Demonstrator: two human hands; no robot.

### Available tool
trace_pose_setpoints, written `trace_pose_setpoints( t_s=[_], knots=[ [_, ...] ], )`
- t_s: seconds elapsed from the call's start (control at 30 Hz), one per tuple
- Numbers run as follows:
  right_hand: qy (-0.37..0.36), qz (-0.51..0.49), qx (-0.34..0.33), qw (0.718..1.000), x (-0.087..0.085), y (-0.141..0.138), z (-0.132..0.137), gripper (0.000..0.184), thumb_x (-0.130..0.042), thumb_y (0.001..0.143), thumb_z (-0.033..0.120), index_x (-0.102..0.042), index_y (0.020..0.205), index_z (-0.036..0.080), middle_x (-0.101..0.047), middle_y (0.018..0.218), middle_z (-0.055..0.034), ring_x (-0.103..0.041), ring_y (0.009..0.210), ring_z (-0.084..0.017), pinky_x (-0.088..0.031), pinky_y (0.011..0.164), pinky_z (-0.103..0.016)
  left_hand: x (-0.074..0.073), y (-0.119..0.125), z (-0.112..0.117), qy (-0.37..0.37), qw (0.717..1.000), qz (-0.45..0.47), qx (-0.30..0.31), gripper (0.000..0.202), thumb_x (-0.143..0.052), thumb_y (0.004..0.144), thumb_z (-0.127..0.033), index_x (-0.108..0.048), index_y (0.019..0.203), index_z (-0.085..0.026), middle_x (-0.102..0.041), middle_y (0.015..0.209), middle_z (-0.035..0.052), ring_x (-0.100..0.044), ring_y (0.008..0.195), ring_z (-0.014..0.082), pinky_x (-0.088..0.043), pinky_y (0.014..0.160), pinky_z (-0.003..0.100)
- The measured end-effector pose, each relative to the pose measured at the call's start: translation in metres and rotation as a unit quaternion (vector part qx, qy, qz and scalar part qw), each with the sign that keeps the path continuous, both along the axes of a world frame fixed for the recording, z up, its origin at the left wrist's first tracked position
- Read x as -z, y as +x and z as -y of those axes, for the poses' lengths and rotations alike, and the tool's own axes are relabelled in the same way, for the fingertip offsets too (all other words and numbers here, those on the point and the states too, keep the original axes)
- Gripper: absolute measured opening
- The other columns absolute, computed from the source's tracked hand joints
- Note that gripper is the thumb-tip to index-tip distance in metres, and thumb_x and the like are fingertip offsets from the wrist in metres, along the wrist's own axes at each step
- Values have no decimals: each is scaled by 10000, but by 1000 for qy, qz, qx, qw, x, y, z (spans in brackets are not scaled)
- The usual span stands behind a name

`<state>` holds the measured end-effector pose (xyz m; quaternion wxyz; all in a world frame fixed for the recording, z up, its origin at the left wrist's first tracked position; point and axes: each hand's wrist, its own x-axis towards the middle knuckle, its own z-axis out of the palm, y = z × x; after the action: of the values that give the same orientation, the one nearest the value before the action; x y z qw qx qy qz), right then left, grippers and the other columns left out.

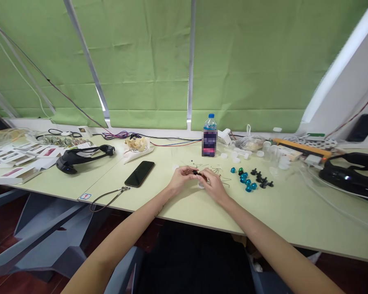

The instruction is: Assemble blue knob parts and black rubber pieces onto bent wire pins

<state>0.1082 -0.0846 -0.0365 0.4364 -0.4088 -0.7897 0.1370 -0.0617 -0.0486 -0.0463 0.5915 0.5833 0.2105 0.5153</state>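
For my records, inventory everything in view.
Fabric blinds: several, green, back.
Seamed tabletop: one, yellowish, middle.
Flat cartons: several, white, far left.
Curved headsets: two, black, left and right.
Rectangular phone: one, black, left.
Looped cord: one, brown, beside phone.
Crumpled bag: one, white, behind phone.
Plastic bottle: one, clear, back centre.
Domed glossy pieces: several, blue, one green, right.
Stemmed pieces: several, black, beside those.
Thin wires: several, metallic, centre.
Cables: several, multicoloured, back.
Mixed clutter: uncounted, mostly white, back right.
Plastic chairs: count unclear, bluish, below.
Small held part: one, black, centre.
Left grip: one, centre.
Right grip: one, centre.
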Motion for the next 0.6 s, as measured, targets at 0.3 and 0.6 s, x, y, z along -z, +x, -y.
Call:
trace_pose_setpoints(
  t_s=[0.3,0.6],
  knots=[
    [-8,-150,33,988,7,5,-6,268,-527,920,325,-568,1134,168,-598,1126,-71,-609,928,-180,-521,794,-381,-15,-1,9,-51,996,61,35,327,-705,750,-377,-658,993,-163,-598,786,28,-559,680,123,-429,692,271],
    [-37,-273,25,961,5,5,-12,293,-536,915,328,-554,1155,161,-594,1129,-74,-611,927,-184,-524,785,-384,-15,2,17,-78,992,6,97,417,-596,814,-487,-629,1013,-122,-404,540,-45,-313,448,69,-232,465,211]
  ],
)
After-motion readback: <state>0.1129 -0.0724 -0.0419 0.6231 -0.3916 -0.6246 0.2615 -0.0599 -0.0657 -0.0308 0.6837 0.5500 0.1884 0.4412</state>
